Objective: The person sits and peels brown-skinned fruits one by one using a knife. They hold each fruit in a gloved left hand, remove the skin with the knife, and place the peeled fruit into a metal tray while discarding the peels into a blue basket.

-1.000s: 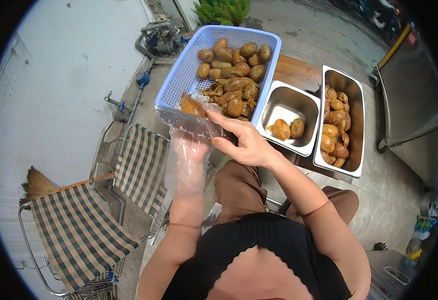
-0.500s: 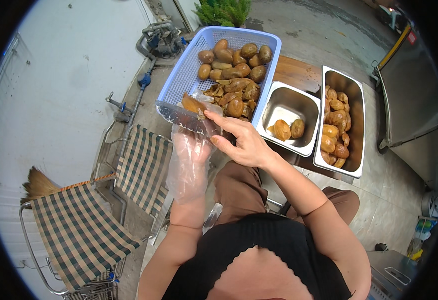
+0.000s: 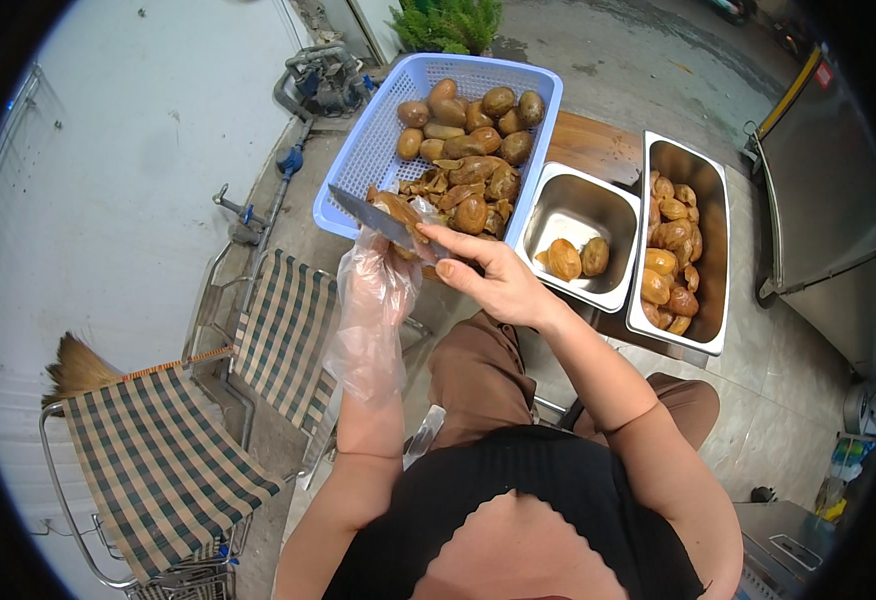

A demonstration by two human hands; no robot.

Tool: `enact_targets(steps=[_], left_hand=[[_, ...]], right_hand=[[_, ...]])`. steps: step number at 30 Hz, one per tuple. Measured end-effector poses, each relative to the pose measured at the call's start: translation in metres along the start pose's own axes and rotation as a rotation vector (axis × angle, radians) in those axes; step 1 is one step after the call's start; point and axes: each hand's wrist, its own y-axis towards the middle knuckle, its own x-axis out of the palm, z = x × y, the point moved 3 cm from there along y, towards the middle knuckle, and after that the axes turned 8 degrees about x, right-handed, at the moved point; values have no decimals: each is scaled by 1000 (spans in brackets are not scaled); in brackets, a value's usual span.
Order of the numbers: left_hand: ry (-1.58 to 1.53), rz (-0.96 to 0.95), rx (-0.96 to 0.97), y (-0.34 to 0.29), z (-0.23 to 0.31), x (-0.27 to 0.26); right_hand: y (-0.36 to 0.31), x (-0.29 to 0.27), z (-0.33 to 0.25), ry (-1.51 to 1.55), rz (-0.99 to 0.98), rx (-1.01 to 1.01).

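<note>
Left hand: the gloved left hand (image 3: 378, 275) is curled around a brown fruit (image 3: 396, 207); its fingers are partly hidden by the knife.
Brown fruit: located in the left hand, above the near left corner of the blue basket (image 3: 329, 212).
Right hand: the bare right hand (image 3: 503, 280) grips the knife (image 3: 361, 212), thumb and forefinger extended along it; remaining fingers hidden.
Knife: blade directed far left, across the near side of the brown fruit; contact cannot be confirmed.
Blue basket contents: whole fruits (image 3: 497, 99) at the far side; loose peel (image 3: 424, 185) at the near side.
Small steel pan (image 3: 564, 212): right of the blue basket; two fruits inside.
Large steel pan (image 3: 715, 240): farther right; many fruits piled inside.
</note>
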Motion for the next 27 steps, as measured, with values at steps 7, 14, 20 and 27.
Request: enact_targets(steps=[7,14,20,27], left_hand=[[44,-13,-5,-5,7,16],[-58,-110,-160,-9,9,9],[-241,-72,-261,-10,10,7],[-309,-125,-393,-10,7,2]], right_hand=[[2,-18,-13,246,-42,298],[7,-37,-8,183,86,269],[9,-48,-7,153,137,338],[9,-47,-8,108,201,261]])
